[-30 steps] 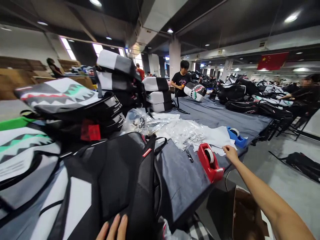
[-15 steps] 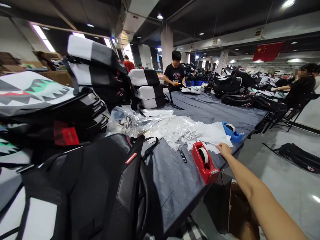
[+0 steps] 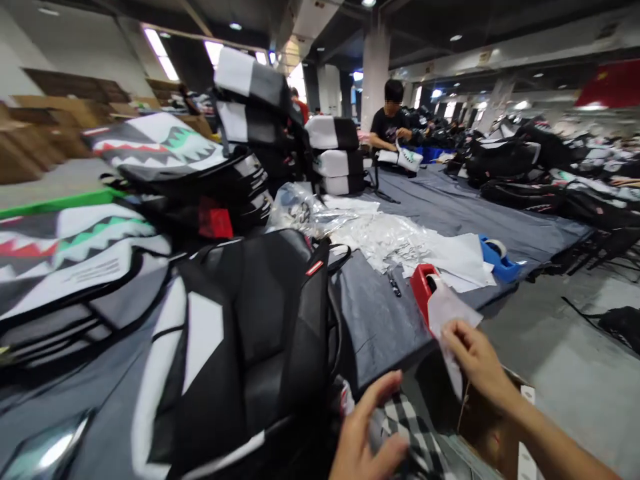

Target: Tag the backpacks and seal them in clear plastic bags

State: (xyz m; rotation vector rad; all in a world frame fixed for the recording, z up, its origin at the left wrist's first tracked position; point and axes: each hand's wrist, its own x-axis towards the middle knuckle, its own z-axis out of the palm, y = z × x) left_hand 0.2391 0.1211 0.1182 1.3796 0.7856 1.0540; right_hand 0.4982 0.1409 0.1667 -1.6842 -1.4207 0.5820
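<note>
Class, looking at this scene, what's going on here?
The right hand pinches a white sheet, which partly covers the red tape dispenser. The left hand, fingers spread, is beside the black backpack on the table. A blue tape dispenser sits beyond, and across the table a person handles a white item.

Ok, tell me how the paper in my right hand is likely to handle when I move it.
The white sheet will probably be floppy, since part of it droops below the right hand. It looks thin and is held just by the fingers, so likely very light. It may crease easily, too.
</note>
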